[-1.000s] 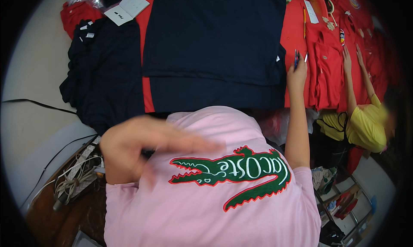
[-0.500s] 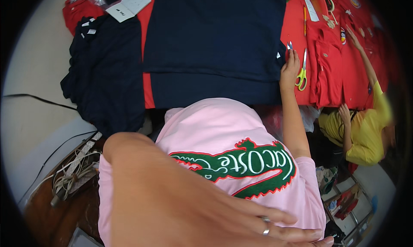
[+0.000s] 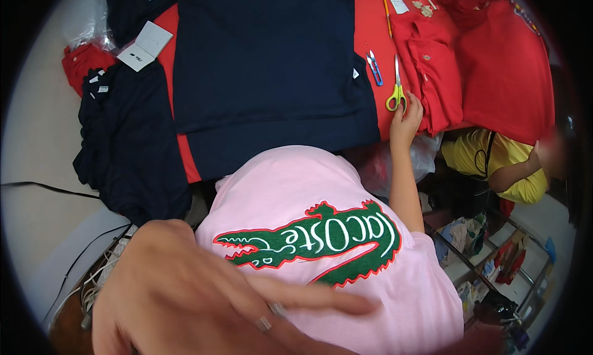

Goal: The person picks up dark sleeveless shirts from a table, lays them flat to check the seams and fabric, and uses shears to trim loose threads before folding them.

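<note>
Close in front of the pink shirt, my left hand (image 3: 179,287) is blurred, its index finger stretched out and a ring on one finger; nothing shows in it. My right hand (image 3: 406,121) reaches over the front edge of the table, fingers closed at the yellow handles of a pair of scissors (image 3: 397,86), which lie on red cloth with blades pointing away. Blue thread snips (image 3: 374,68) lie just left of the scissors. Spread before me is a dark navy garment (image 3: 265,64), its hem toward me.
Another dark garment (image 3: 133,132) hangs over the table's left side, below an open booklet (image 3: 145,46). Folded red garments (image 3: 426,64) lie at the right. A co-worker in a yellow shirt (image 3: 472,154) sits behind a raised red garment (image 3: 503,64). Cables (image 3: 92,281) run at lower left.
My right hand has let go of the thread snips and moved to the scissors' handles. My left hand has shifted left and down. The co-worker has lifted a red garment.
</note>
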`<state>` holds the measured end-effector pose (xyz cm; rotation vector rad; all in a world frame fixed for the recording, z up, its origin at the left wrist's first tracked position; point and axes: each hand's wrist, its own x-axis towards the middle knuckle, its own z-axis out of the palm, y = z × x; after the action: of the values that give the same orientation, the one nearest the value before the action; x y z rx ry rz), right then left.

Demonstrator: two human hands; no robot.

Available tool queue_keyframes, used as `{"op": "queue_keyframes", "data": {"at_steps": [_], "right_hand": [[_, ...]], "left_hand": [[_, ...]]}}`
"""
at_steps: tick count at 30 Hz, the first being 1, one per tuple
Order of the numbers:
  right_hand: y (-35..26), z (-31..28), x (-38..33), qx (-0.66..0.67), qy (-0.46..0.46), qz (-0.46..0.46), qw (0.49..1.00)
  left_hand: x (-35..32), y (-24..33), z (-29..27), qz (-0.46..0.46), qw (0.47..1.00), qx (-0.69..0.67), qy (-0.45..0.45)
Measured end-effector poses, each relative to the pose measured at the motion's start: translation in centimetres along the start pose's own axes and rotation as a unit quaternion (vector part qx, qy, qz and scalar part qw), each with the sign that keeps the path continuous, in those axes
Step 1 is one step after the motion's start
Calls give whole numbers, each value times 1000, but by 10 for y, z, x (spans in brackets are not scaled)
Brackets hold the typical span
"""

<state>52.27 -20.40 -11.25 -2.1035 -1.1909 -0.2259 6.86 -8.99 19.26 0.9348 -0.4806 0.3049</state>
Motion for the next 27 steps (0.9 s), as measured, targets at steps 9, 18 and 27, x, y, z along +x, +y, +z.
{"op": "queue_keyframes", "data": {"at_steps": [9,18,27], "right_hand": [[17,13,-3,-30,-46,-23,998],[38,13,0,5,-48,-56,997],[70,34,0,-5,34,-105,994]], "left_hand": [[80,-43,32,4,967,192,-167],[134,-90,78,-42,954,252,-154],[142,-136,141,0,954,-148,262]]}}
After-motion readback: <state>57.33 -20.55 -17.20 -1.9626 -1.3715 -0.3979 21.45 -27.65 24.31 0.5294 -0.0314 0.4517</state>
